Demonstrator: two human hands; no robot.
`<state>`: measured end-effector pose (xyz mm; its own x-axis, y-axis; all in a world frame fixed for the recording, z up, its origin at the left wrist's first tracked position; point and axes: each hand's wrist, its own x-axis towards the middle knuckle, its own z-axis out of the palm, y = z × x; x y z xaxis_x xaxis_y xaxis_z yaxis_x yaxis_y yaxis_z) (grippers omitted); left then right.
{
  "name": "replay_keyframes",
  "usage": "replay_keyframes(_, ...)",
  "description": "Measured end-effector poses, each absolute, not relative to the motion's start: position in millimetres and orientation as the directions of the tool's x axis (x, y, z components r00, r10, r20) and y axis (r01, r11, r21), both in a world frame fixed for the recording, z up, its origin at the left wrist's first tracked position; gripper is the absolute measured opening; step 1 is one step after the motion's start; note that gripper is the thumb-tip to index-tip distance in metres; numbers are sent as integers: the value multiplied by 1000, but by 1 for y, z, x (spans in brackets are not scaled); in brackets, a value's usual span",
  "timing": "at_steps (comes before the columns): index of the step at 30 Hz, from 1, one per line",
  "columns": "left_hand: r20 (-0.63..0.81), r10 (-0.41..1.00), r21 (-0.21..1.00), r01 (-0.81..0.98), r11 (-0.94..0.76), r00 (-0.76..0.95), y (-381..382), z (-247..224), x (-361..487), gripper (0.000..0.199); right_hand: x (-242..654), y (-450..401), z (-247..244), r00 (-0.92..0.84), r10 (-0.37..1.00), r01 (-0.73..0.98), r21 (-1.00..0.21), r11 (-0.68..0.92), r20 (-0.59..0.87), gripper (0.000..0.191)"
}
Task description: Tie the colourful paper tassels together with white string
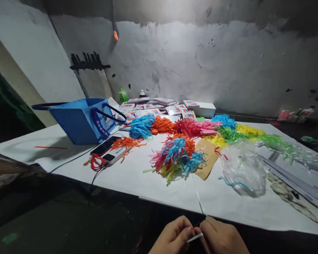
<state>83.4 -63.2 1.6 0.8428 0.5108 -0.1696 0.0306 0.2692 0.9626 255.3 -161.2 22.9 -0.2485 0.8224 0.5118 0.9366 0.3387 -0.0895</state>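
Below the table's front edge, my left hand and my right hand meet with fingers pinched together. Between them runs a thin white ribbon, and its pale short end pokes out under the fingertips. The ribbon stretches up over the table edge to a bundle of multicoloured paper tassels in blue, orange, pink and yellow-green. The fingers partly hide how the ribbon passes between the two hands.
A row of coloured tassels crosses the white table, with boxes behind. At left stand a blue bag and a phone with cables. Clear plastic, brown paper and a glove lie right.
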Motion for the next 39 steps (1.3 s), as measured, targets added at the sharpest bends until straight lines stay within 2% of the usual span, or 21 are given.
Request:
replay_keyframes(1,-150,521,974,36,221,840,-64,4,80,56,258,-164,31,-261,831,927,-113,358,491,28)
replay_keyframes(4,-112,548,993,105,45,829,-70,14,70,53,264,-177,58,-211,908,845,-399,355,362,21)
replay_keyframes(6,-90,517,986,149,-74,851,-75,22,67,52,268,-186,72,-180,939,778,-541,317,293,17)
replay_keyframes(10,-50,405,955,162,-248,913,-84,34,64,49,273,-194,78,-93,944,731,-622,280,316,18)
replay_keyframes(14,23,363,954,88,-285,932,-86,30,62,46,272,-194,62,-1,940,700,-671,244,340,17)
replay_keyframes(18,69,386,973,23,-228,920,-86,21,59,42,269,-197,49,70,943,615,-759,215,324,20)
replay_keyframes(21,87,409,993,-47,-107,909,-89,19,61,37,266,-200,39,143,938,534,-823,195,315,22)
replay_keyframes(24,85,377,982,-142,127,923,-96,17,67,39,255,-199,21,235,933,417,-895,157,273,27)
replay_keyframes(27,36,348,898,-183,400,937,-103,11,73,42,234,-192,-4,286,943,225,-968,106,170,35)
replay_keyframes(29,16,339,840,-196,506,941,-106,6,77,41,221,-189,-17,329,935,156,-984,83,131,36)
replay_keyframes(31,13,353,821,-211,530,936,-107,3,81,39,216,-190,-24,433,879,203,-971,122,201,32)
replay_keyframes(33,5,386,837,-215,503,922,-106,2,84,39,219,-193,-22,488,793,338,-916,214,365,32)
replay_keyframes(36,-14,390,861,-187,473,921,-106,2,89,40,226,-200,-12,372,738,509,-788,346,564,27)
replay_keyframes(39,-65,325,877,-101,469,943,-106,5,92,46,227,-202,-2,418,726,480,-811,335,547,12)
